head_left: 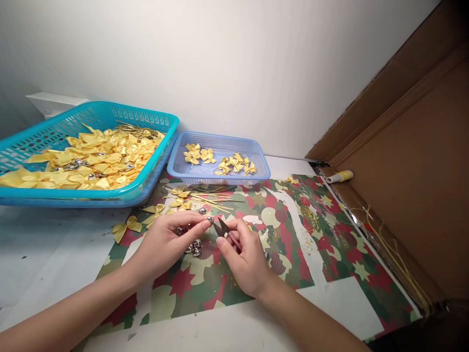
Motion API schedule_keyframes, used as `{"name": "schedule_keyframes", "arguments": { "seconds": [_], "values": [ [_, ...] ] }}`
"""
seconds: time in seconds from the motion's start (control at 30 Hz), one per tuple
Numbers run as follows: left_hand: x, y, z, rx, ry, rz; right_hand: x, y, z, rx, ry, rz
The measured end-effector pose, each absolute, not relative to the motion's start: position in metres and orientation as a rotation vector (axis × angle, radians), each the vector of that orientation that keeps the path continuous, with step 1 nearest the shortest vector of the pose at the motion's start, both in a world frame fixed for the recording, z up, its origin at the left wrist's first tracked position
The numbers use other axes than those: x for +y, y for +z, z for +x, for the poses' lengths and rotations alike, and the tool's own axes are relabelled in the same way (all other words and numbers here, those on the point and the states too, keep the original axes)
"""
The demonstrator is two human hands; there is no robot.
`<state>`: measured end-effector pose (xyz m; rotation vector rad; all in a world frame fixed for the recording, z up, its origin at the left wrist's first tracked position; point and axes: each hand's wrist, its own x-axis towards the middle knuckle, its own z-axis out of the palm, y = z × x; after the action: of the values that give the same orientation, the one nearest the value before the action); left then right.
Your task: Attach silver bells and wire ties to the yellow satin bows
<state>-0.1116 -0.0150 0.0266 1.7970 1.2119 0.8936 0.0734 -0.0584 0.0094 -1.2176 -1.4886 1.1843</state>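
My left hand (172,237) pinches a small silver jingle bell (210,220) between thumb and fingertips. In my right hand (244,254) is a pair of thread snips (227,232), its pointed blades parted and close beside the bell. More silver bells (196,247) lie under and beside my left hand, partly hidden by it. Just beyond my hands, yellow ribbon bows (179,203) and a bundle of gold cords (210,197) rest on the patterned paper (183,298). Another yellow bow (126,227) lies left of my left hand.
A large turquoise basket (137,188) full of yellow bows stands at the left. Behind my hands, a smaller blue basket (220,180) holds several bows with cords. A cardboard wall (406,161) borders the right side, near a yellow-and-white tube (340,176). A white wall (234,68) rises behind.
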Motion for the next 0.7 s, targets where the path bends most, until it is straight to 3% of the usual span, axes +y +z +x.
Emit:
{"name": "schedule_keyframes", "arguments": {
  "seconds": [0.7],
  "values": [
    [-0.0243,0.0316,-0.1030,1.249,0.927,1.559,-0.0610,0.0107,0.0703,-1.509,1.078,-1.324]
  ]
}}
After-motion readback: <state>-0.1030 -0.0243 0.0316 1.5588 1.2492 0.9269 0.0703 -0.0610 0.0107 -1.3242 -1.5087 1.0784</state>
